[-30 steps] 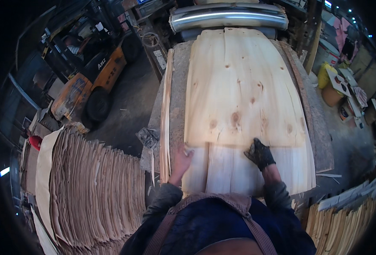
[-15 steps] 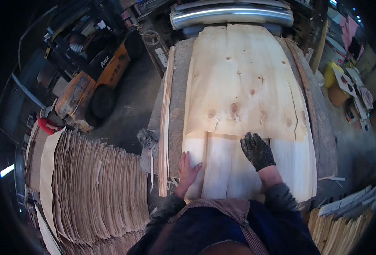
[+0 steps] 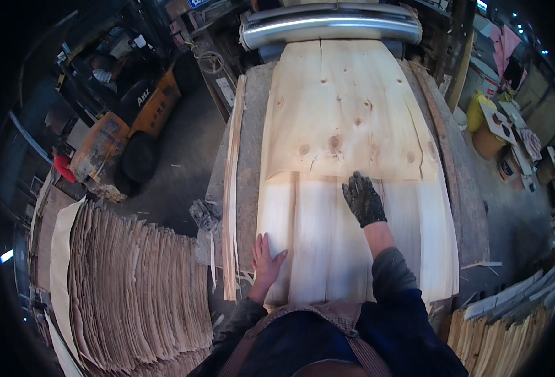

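Observation:
A knotty upper veneer sheet (image 3: 346, 119) stretches from the metal roller (image 3: 328, 32) toward me. Beneath its near edge lies a paler lower veneer sheet (image 3: 328, 239), marked with lengthwise dark lines. My bare left hand (image 3: 266, 261) rests on the left edge of the lower sheet, fingers spread. On my right hand (image 3: 363, 200) is a dark, worn glove. It lies flat with fingers outstretched, its tips by the near edge of the upper sheet. Neither hand grasps anything.
Wooden strips (image 3: 232, 188) lie along the table's left side, near a crumpled grey lump (image 3: 204, 215). Veneer stacks stand at my left (image 3: 133, 283) and lower right (image 3: 503, 333). An orange forklift (image 3: 117, 141) with a person aboard stands at the far left.
The upper sheet has moved away toward the roller, baring more of the lower sheet. My right hand has reached farther forward with it. My left hand stays near the left edge.

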Tool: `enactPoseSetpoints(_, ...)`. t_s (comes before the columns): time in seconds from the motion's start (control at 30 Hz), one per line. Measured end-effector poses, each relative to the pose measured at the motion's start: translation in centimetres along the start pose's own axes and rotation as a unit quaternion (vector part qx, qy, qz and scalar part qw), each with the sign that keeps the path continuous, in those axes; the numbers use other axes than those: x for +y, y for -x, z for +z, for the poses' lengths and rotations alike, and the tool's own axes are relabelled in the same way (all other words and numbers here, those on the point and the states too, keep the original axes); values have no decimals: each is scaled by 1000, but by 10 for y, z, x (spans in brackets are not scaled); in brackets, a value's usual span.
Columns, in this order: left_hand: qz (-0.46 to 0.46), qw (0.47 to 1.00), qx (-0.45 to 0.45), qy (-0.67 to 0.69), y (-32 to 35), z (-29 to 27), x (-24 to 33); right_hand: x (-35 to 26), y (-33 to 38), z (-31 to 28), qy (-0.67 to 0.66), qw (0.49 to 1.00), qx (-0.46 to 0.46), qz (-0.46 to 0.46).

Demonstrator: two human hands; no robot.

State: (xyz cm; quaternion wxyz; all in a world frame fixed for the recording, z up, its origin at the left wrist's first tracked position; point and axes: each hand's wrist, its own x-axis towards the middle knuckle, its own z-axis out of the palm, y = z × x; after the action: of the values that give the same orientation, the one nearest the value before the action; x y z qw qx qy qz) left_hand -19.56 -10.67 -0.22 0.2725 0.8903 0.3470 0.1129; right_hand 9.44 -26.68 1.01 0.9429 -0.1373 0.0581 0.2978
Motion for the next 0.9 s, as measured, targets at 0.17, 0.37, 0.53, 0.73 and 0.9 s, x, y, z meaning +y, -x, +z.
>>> enactPoseSetpoints(0.17,16,999,8,28,-9,6,-12,11,25,2,109,985,-10,130)
enactPoseSetpoints(0.37,12,989,8,148,-20,9,-36,15,135,-33,151,982,-38,109)
enactPoseSetpoints(0.53,-131,911,-122,372,-42,-12,-50,26,245,-34,146,978,38,141)
enactPoseSetpoints(0.73,-199,834,-227,462,-63,-29,-66,29,307,-58,166,953,137,214)
enactPoseSetpoints(0.9,-192,832,-233,466,-80,-52,-67,47,310,-67,121,953,96,259)
